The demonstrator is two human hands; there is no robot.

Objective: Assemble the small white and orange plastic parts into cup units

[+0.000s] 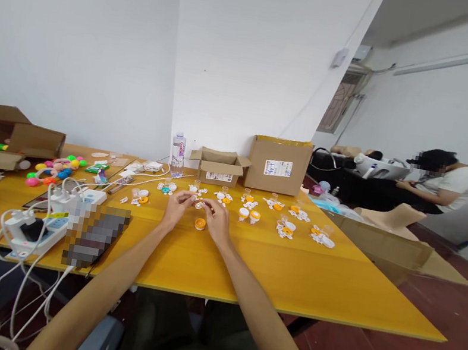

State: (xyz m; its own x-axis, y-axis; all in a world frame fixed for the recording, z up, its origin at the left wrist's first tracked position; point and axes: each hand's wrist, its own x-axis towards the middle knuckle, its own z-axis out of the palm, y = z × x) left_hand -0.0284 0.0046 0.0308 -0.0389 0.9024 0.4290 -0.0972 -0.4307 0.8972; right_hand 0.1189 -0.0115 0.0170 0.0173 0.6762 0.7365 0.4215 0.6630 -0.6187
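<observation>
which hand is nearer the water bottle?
Left. The left hand lies almost straight in front of the water bottle, toward the person; the right hand lies farther right, beside the orange cap.

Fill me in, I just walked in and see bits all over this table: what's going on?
A person sits at a yellow table with both hands out in front. The left hand and right hand meet over a small white part, pinching it between the fingertips. An orange cap lies just below them. Little sets of white and orange pieces are laid out in rows beyond. Boxes and a bottle stand at the back. Another person sits at the right.
</observation>
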